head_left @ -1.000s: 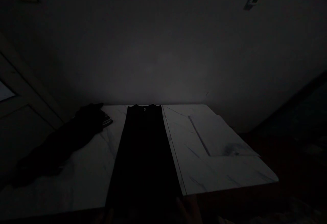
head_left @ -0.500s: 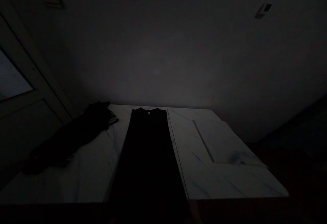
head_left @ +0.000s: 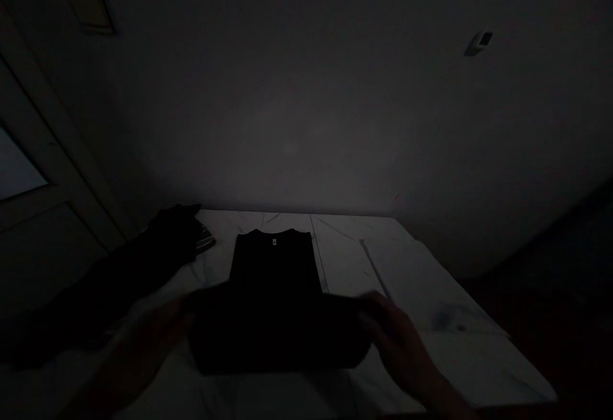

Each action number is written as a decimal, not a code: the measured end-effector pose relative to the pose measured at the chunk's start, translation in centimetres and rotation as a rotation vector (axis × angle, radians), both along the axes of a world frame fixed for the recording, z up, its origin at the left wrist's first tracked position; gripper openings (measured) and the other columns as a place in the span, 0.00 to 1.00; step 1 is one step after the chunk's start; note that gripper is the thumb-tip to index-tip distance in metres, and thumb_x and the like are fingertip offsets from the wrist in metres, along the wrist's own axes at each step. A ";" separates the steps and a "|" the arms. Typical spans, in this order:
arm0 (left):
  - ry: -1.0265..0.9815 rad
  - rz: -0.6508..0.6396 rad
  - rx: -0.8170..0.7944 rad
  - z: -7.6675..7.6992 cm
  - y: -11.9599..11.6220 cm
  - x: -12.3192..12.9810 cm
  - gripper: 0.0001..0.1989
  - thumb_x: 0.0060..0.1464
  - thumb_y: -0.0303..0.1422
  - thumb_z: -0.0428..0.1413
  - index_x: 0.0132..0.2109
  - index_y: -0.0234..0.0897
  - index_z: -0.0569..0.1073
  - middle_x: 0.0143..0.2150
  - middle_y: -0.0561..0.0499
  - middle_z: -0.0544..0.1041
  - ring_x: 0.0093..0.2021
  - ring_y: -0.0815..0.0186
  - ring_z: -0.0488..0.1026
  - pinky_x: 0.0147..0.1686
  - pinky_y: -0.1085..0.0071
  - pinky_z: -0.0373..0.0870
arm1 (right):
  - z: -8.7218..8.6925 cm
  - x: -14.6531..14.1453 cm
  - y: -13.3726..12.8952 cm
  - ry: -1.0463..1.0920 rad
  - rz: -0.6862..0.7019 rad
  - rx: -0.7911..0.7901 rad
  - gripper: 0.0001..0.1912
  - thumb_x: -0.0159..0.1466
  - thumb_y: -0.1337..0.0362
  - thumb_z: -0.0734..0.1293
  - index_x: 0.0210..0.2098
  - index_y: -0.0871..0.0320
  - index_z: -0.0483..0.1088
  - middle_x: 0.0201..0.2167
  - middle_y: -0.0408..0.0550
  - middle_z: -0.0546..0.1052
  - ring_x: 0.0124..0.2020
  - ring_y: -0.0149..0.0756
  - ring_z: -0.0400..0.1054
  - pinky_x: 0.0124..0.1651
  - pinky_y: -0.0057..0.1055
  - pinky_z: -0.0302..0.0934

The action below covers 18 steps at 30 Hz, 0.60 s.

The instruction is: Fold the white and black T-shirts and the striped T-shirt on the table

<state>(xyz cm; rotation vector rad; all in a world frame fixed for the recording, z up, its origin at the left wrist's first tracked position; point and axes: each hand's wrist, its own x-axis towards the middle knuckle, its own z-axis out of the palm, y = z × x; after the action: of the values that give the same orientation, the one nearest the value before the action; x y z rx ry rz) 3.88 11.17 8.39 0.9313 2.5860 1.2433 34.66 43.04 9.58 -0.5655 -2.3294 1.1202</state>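
Note:
A black shirt (head_left: 275, 267) lies on the marble-patterned table, its neckline toward the wall and a small pale label at the collar. Its near part is lifted and doubled up over the rest, spread wide between my hands. My left hand (head_left: 160, 330) is closed on the left edge of this raised part, dim and somewhat blurred. At the opposite edge my right hand (head_left: 395, 337) pinches the cloth between thumb and fingers. In the dark, the layers of the fold cannot be told apart.
A heap of dark clothes (head_left: 138, 263), one striped, lies along the table's left side. A flat pale sheet or board (head_left: 421, 279) rests on the right of the table (head_left: 464, 369). Behind stands a wall (head_left: 306, 88), with a door (head_left: 62, 152) at left.
Both hands have come into view gripping the shirt's lower part. That part, which hung past the near table edge, is now raised and brought toward the collar. The view has tilted slightly down.

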 end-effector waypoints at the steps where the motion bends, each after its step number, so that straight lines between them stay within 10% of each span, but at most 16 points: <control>1: -0.027 -0.036 0.024 0.9 2.6 -2.2 0.21 0.52 0.55 0.54 0.40 0.46 0.81 0.39 0.50 0.82 0.42 0.52 0.78 0.42 0.63 0.76 | 0.9 -3.7 1.8 0.044 0.002 0.004 0.14 0.68 0.53 0.63 0.41 0.55 0.75 0.36 0.49 0.80 0.37 0.40 0.74 0.39 0.32 0.69; 4: -0.292 -0.117 0.175 1.3 10.2 -8.3 0.29 0.49 0.60 0.55 0.40 0.38 0.78 0.40 0.47 0.82 0.41 0.55 0.78 0.39 0.65 0.74 | 0.9 -14.9 7.2 0.045 -0.019 0.043 0.15 0.66 0.56 0.63 0.42 0.59 0.76 0.40 0.52 0.81 0.40 0.40 0.74 0.44 0.33 0.67; 8: -0.649 -0.126 0.185 -3.4 17.5 -14.6 0.31 0.34 0.58 0.64 0.34 0.34 0.76 0.32 0.45 0.80 0.34 0.58 0.77 0.34 0.66 0.71 | -4.2 -24.9 12.6 -0.301 -0.110 0.125 0.11 0.65 0.63 0.65 0.39 0.62 0.78 0.39 0.53 0.82 0.41 0.40 0.75 0.45 0.31 0.64; 13: -0.658 -0.084 0.112 -9.1 20.6 -18.6 0.24 0.32 0.49 0.66 0.31 0.32 0.77 0.29 0.44 0.80 0.32 0.57 0.77 0.33 0.65 0.71 | -9.9 -27.9 15.8 -0.387 -0.166 0.145 0.10 0.64 0.66 0.66 0.39 0.62 0.80 0.42 0.55 0.82 0.46 0.44 0.75 0.49 0.32 0.63; 18: -0.571 -0.037 0.098 -10.7 21.7 -20.5 0.21 0.40 0.44 0.62 0.39 0.34 0.80 0.36 0.46 0.83 0.38 0.55 0.80 0.35 0.66 0.73 | -12.0 -28.5 17.4 -0.360 -0.184 0.151 0.16 0.67 0.64 0.63 0.51 0.62 0.77 0.50 0.56 0.80 0.51 0.41 0.74 0.54 0.31 0.62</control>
<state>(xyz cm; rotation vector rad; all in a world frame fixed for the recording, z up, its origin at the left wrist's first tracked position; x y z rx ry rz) -16.63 32.85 -2.33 0.5273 2.0684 1.3879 6.16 60.48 -2.39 -0.9683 -2.5694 0.8014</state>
